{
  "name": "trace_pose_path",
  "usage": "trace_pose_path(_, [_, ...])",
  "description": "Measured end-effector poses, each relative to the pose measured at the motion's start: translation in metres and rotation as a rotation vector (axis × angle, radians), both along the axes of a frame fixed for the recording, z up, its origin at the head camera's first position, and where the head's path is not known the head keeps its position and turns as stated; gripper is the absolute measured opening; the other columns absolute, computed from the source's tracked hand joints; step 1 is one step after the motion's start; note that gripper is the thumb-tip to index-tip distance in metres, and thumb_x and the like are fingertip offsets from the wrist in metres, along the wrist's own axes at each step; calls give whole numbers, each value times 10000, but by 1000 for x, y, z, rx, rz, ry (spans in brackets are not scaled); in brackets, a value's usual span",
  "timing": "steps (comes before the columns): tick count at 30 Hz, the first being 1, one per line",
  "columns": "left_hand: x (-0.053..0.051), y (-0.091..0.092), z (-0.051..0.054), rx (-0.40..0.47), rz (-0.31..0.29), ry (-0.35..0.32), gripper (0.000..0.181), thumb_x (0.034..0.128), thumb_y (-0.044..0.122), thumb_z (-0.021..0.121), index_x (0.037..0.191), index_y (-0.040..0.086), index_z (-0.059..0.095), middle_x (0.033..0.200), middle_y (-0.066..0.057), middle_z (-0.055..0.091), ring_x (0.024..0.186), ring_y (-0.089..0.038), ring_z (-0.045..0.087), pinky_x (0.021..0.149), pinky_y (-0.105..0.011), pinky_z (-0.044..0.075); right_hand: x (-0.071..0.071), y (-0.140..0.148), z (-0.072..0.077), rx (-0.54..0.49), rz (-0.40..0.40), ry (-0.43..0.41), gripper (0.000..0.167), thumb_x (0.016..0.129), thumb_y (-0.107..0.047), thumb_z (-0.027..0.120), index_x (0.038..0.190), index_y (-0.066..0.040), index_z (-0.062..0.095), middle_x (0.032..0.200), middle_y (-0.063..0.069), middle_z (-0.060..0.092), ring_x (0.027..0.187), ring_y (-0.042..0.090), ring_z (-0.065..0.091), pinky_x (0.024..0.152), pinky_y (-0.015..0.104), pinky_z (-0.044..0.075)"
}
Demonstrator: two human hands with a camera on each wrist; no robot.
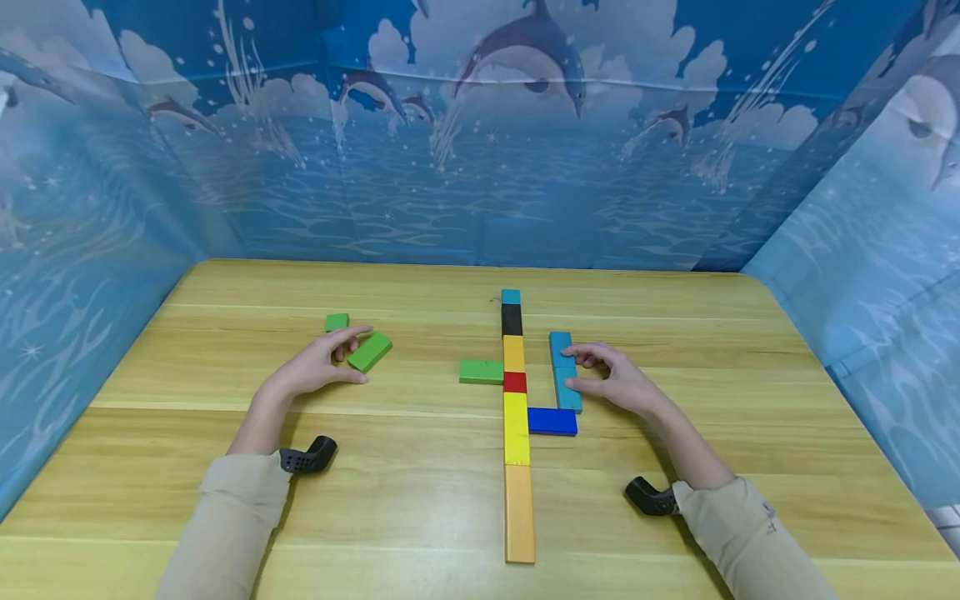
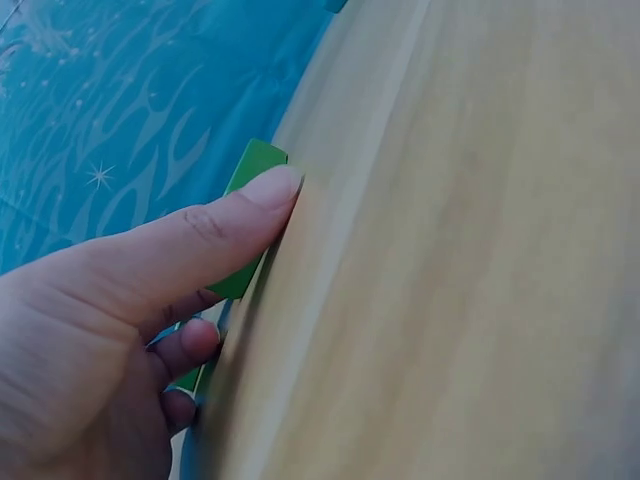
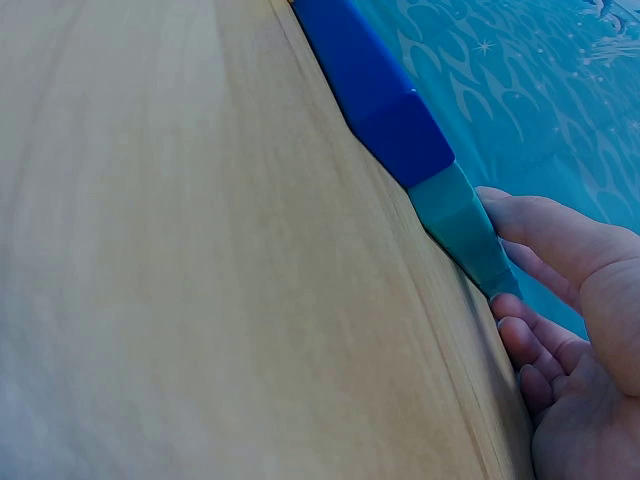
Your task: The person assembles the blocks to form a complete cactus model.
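A green block [image 1: 370,352] lies at a slant between the thumb and index finger of my left hand [image 1: 318,364], which grips it. In the left wrist view the thumb crosses in front of this block [image 2: 245,170]. A second, smaller-looking green block [image 1: 337,322] sits just behind that hand. My right hand [image 1: 618,379] touches two light blue blocks laid end to end, the index finger at the far block [image 1: 559,346] and the thumb at the near block [image 1: 567,396]. The right wrist view shows the thumb beside a light blue block [image 3: 465,225], with the other fingers partly curled.
A straight row of blocks runs front to back: orange [image 1: 519,512], yellow [image 1: 516,429], red [image 1: 514,382], light orange [image 1: 513,354], black [image 1: 512,319] and light blue [image 1: 511,297]. A green block [image 1: 482,372] adjoins its left, a dark blue block [image 1: 552,422] its right. Printed cloth surrounds the wooden table [image 1: 420,508].
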State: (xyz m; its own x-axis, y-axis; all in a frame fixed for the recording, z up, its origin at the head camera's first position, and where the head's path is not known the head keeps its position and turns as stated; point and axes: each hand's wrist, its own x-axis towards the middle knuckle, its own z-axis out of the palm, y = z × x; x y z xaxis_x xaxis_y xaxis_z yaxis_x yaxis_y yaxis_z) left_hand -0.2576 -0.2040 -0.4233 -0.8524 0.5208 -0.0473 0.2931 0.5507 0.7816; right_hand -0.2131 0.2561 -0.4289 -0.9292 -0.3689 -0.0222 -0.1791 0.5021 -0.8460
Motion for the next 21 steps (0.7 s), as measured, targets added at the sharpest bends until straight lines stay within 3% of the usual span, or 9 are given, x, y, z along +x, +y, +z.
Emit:
trace_pose_path(6, [-3, 6, 3, -63, -31, 11, 758, 748, 201, 753, 1383, 55, 366, 945, -90, 406, 805, -210, 343, 691, -337, 310, 0, 0, 0, 0, -1, 1, 444, 831, -207, 678, 1231, -73, 538, 1114, 113, 497, 985, 236, 404, 805, 279, 363])
trace_pose_path(12, [-1, 11, -1, -115, 42, 71, 779, 665, 342, 803, 1314, 106, 441, 907, -53, 408, 780, -208, 338, 713, -363, 207, 0, 0, 0, -1, -3, -1, 445, 830, -211, 678, 1229, -73, 539, 1117, 114, 500, 989, 238, 404, 806, 274, 365])
trace_pose_path(16, [3, 9, -4, -94, 57, 76, 800, 645, 373, 810, 1304, 114, 439, 941, -50, 400, 825, -207, 322, 740, -379, 192, 0, 0, 0, 0, -4, -2, 445, 831, -211, 678, 1230, -73, 538, 1117, 114, 501, 990, 237, 403, 809, 277, 365])
trace_pose_path(21, [4, 2, -5, -25, 16, 51, 723, 709, 259, 787, 1311, 74, 433, 974, -70, 404, 854, -207, 315, 763, -373, 222, 0, 0, 1, -3, -4, -8, 447, 829, -215, 680, 1230, -76, 539, 1116, 113, 496, 992, 238, 402, 810, 279, 364])
